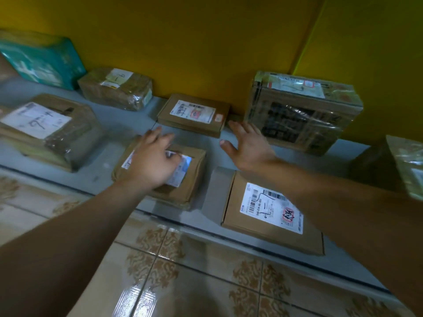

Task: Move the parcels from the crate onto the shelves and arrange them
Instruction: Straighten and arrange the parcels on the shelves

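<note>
Fingers (157, 133) of the left hand (151, 163) lie nearly straight and palm-down on a small brown parcel (185, 179), reaching its far edge; the thumb rests on the white label. Motion blur prevents confirming any curl round the edge. Fingers (235, 125) of the right hand (248, 146) are spread and straight, holding nothing, hovering between a flat labelled carton (194, 114) against the wall and a large tape-wrapped box (302, 113).

All parcels noted sit on the grey shelf (109, 145). The small brown parcel lies near the front edge, centre. Just right of it, apart, lies a second flat carton (272, 213), partly under the right forearm. To the left are a film-wrapped box (45, 131), a smaller wrapped parcel (116, 88) and a teal bag (41, 60). Patterned floor tiles (183, 271) lie below the shelf.
</note>
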Available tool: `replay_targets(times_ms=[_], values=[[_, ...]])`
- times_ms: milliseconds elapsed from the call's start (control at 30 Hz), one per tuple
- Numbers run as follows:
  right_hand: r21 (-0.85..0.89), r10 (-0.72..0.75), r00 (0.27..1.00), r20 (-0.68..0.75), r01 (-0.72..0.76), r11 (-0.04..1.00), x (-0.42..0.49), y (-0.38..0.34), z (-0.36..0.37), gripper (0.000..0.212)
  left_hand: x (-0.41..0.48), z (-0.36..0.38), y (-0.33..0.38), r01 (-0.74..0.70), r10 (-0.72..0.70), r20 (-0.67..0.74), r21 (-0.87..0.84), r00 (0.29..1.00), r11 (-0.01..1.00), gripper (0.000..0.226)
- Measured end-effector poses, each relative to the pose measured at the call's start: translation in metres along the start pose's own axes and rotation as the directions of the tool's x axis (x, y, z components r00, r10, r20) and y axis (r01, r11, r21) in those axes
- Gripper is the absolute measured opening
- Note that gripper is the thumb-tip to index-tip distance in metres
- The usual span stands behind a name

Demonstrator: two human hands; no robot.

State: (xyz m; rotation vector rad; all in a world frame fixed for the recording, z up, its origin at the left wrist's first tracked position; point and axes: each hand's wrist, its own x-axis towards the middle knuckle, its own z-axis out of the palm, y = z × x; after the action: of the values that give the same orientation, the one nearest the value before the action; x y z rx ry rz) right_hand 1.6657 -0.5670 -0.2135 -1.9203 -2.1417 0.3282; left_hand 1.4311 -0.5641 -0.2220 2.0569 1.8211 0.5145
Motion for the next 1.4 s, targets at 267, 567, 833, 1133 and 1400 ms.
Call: replay_targets(times_ms=[267,567,833,1133,1400], values=[[0.425,-0.009,0.976,0.219,-0.086,0.901,-0.011,-0.042,0.055,0.07,-0.004,-0.018,-0.055,0.38,-0.359,0.126,-0.253,0.925,0.89,0.052],[0.489,0.082,0.983,0.162,-0.152,0.859,-0.012,-0.056,0.069,0.051,0.008,-0.023,-0.076,0.227,-0.215,0.192,-0.041,0.957,0.973,0.076],[0.119,0.187,0.962,0.201,-0.213,0.97,0.001,-0.087,0.026,0.075,0.039,-0.097,-0.113,-0.166,0.163,0.042,0.4,0.986,0.901,0.072],[-0.171,0.281,0.893,0.35,-0.234,0.957,0.003,-0.142,0.047,0.096,0.052,-0.123,-0.197,0.114,-0.246,0.206,0.5,0.947,0.859,0.073],[-0.206,0.357,0.869,0.342,-0.302,0.931,0.013,-0.157,0.051,0.102,0.047,-0.128,-0.171,0.044,-0.208,0.273,0.505,0.939,0.862,0.065]])
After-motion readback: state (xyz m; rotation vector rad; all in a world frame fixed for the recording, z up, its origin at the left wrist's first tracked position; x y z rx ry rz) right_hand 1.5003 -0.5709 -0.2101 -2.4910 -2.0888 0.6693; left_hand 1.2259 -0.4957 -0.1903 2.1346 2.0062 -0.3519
